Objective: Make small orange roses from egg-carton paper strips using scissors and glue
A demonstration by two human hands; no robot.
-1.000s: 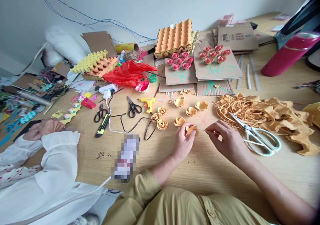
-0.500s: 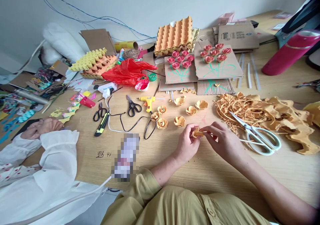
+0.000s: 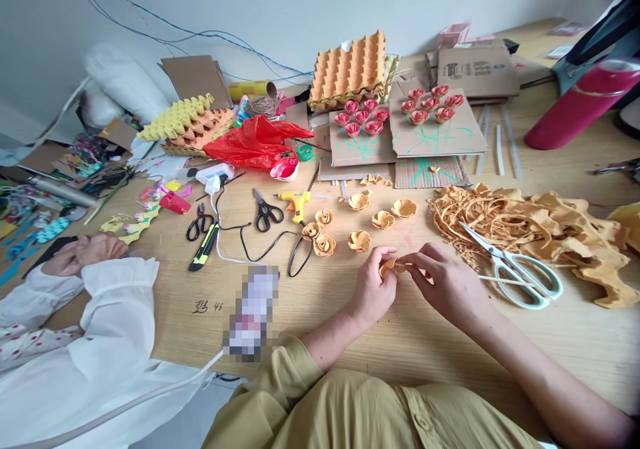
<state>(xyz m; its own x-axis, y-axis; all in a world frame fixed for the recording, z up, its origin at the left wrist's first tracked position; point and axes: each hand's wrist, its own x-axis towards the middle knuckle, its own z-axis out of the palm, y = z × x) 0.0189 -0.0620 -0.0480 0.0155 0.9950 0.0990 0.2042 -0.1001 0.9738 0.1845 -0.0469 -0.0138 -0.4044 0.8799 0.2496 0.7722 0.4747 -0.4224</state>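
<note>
My left hand is closed around a small orange flower piece of egg-carton pulp, held just above the table. The fingers of my right hand are pinched at the piece's right side. Out from behind that hand, over the scissors, runs a thin pale stick, which appears to be in its grip; its middle is hidden. Beyond my hands lie loose orange cup flowers and rolled orange roses. White-handled scissors lie open to the right.
Orange carton scraps are heaped on the right, near a pink bottle. A yellow glue gun, black scissors, a cutter and a phone lie left. Another person's hands rest far left.
The orange piece has turned slightly within my left fingers, and my right hand has shifted a little. Other things look the same.
</note>
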